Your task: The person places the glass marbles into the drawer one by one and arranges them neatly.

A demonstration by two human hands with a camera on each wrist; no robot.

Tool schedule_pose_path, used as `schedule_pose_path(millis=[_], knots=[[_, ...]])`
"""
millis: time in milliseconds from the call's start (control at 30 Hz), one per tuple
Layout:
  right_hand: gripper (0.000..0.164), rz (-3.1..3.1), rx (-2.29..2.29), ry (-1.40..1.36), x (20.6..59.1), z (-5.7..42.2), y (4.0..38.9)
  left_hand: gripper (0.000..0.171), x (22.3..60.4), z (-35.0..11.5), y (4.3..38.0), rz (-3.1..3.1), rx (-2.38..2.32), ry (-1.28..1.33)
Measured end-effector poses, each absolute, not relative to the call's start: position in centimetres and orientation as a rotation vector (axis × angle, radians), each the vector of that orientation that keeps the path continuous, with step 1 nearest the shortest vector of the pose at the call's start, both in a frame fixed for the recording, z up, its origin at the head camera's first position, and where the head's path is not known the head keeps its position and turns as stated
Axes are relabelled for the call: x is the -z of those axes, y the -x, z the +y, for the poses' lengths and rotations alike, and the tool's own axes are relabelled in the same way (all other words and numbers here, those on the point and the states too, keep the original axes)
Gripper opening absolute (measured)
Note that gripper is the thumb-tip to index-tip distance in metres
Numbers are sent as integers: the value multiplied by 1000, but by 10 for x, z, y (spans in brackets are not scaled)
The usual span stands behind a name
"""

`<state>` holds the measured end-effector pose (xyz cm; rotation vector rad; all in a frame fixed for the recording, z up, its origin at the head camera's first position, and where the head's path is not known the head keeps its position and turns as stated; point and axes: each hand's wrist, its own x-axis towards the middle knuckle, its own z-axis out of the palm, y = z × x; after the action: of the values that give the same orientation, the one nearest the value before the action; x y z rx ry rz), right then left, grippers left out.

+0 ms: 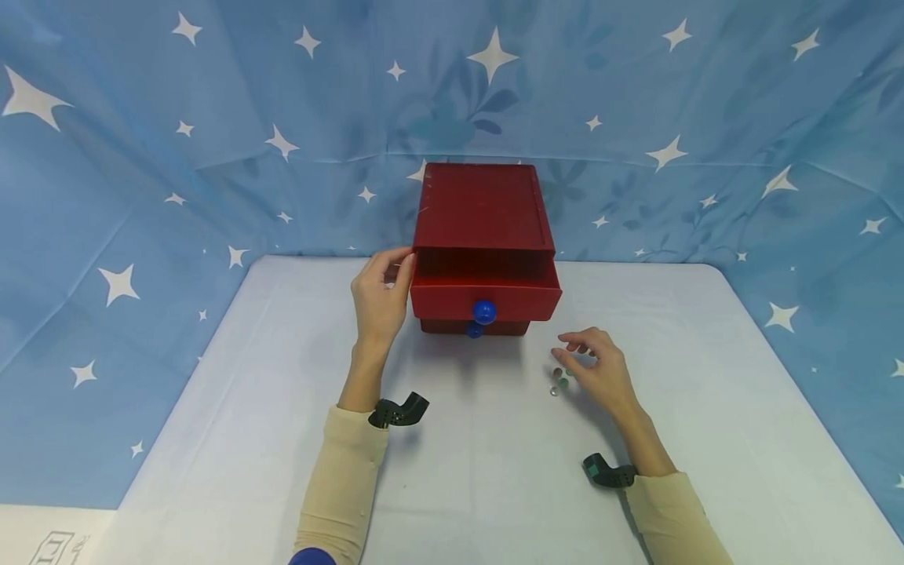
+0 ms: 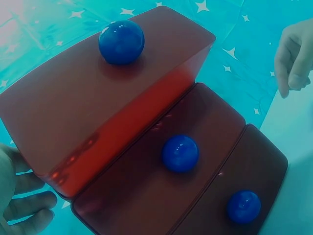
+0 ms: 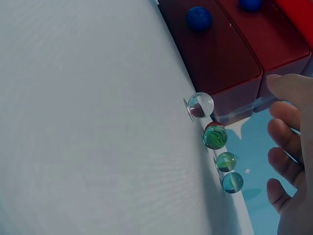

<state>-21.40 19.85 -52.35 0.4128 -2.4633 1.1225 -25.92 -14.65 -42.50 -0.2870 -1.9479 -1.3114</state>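
A red drawer cabinet (image 1: 483,204) stands at the back of the white table, its top drawer (image 1: 448,302) pulled out. In the left wrist view, three blue knobs mark the drawer fronts, such as the middle knob (image 2: 180,153). My left hand (image 1: 379,302) rests against the cabinet's left side near the pulled-out drawer, fingers extended. Several glass marbles (image 3: 215,137) lie on the table to the cabinet's front right; some are clear, some green. Just above them hovers my right hand (image 1: 600,373), fingers loosely bent and thumb apart, holding nothing.
The white table (image 1: 466,471) reaches back to a blue star-patterned cloth (image 1: 318,157). Black wrist-camera mounts sit on both wrists. A printed white item (image 1: 49,541) shows at the lower left, and a blue round object (image 1: 311,556) at the bottom edge.
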Motion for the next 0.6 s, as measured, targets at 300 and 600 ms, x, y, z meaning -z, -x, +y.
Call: schedule_pose_path(millis=[300, 600], knots=[[21, -2567, -1136, -403, 529, 207, 215, 21, 425, -146, 259, -1957, 1319, 279], [18, -2706, -1159, -382, 531, 213, 216, 21, 424, -145, 258, -1960, 1323, 281]])
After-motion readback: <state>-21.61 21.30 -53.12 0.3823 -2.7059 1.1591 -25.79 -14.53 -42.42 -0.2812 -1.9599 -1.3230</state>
